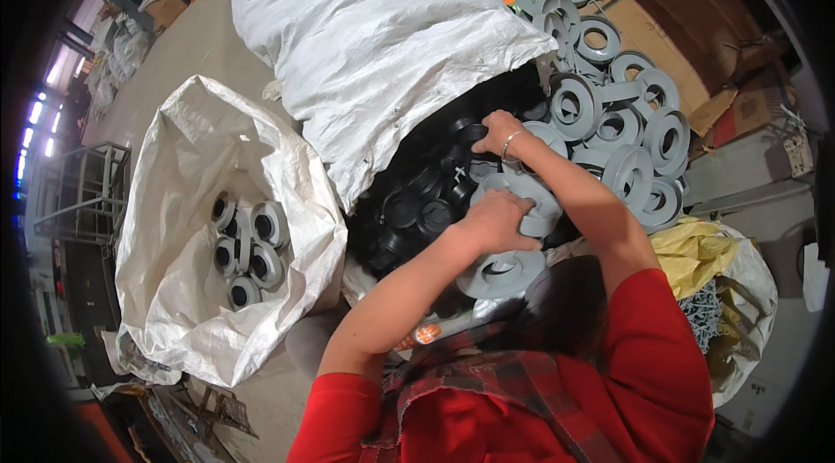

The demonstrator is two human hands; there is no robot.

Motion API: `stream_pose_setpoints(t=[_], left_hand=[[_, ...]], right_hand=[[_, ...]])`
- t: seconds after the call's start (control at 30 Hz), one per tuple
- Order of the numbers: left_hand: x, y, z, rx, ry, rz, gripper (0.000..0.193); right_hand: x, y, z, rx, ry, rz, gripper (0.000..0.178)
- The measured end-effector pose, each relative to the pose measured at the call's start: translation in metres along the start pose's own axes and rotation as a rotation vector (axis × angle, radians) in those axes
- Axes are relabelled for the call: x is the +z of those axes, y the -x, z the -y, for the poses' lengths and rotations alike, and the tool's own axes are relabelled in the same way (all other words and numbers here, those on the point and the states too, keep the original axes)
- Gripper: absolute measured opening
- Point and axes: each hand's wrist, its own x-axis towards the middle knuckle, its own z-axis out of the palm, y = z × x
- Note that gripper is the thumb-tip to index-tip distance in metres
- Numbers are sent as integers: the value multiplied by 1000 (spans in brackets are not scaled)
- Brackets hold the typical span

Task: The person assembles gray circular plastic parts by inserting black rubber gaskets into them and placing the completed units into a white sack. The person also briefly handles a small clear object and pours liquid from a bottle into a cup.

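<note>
My left hand (497,221) grips a grey plastic ring (544,206) with a wide flange, just in front of my body. Beyond it my right hand (504,133), with a bracelet at the wrist, has its fingers closed at the edge of a black round plastic cap (470,134). That cap lies among many similar black caps (402,209) in the mouth of a large white woven sack (391,28). Another grey flanged ring (500,274) rests below my left hand. More grey rings (622,124) are heaped to the right of my right hand.
At left stands an open white woven bag (148,289) holding several grey-and-black round parts (265,224). A sack of metal screws (700,315) with yellow lining sits at lower right. Cardboard (661,46) lies behind the rings. A metal rack (78,189) is at far left.
</note>
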Motion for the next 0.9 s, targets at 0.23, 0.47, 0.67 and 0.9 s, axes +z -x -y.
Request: stream_pose_setpoints(t=[0.23, 0.47, 0.67, 0.9], left_hand=[[-51, 68, -16, -301, 156, -217, 55], [-52, 141, -21, -458, 1534, -915, 42], [-35, 173, -40, -433, 1472, -951, 51], [-35, 191, -45, -438, 1585, -795, 49]], right_hand=[[-32, 63, -14, -74, -490, -439, 29], [-10, 141, 87, -879, -367, -576, 24], [-7, 178, 127, -688, -396, -190, 62], [-18, 193, 125, -933, -125, -61, 72]])
